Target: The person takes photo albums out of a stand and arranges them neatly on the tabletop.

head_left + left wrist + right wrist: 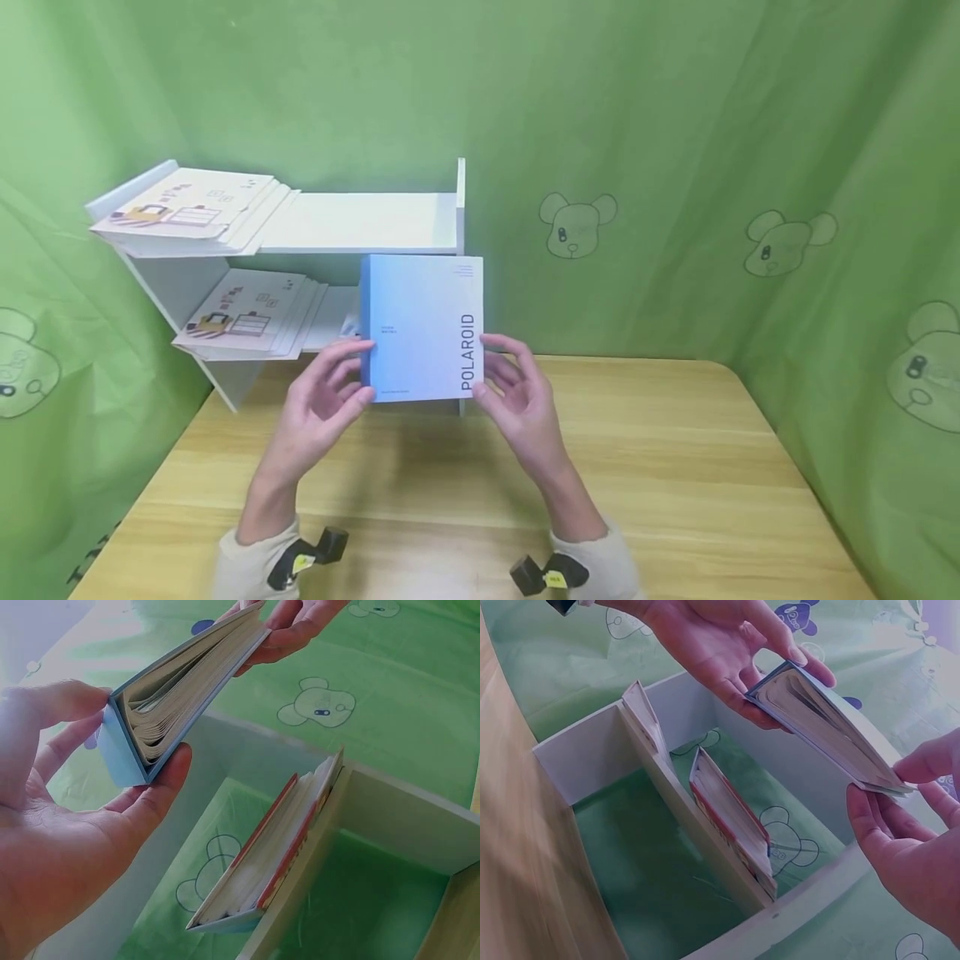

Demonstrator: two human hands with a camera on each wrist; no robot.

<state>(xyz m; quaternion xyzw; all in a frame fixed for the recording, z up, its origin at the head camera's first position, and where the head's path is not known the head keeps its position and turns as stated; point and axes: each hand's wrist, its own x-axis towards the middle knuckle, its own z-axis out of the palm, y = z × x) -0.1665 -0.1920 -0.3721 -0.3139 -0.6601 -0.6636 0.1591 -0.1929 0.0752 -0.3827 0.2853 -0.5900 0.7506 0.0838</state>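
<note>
A blue-and-white album with "POLAROID" along one edge is held up before the shelf, its cover facing the head camera. My left hand grips its blue spine, thumb toward the near corner. On the opposite edge, my right hand pinches the album between thumb and fingers. Seen from the left wrist, the album shows its pale page edges, slightly fanned, between the covers; the left hand is at the spine. In the right wrist view the right hand holds the page side.
Behind the album stands a white two-tier shelf. Thin books with a cartoon vehicle cover lean on the left of the upper tier and lower tier. A red-edged book shows on a shelf board. Below is a wooden table; a green curtain hangs around.
</note>
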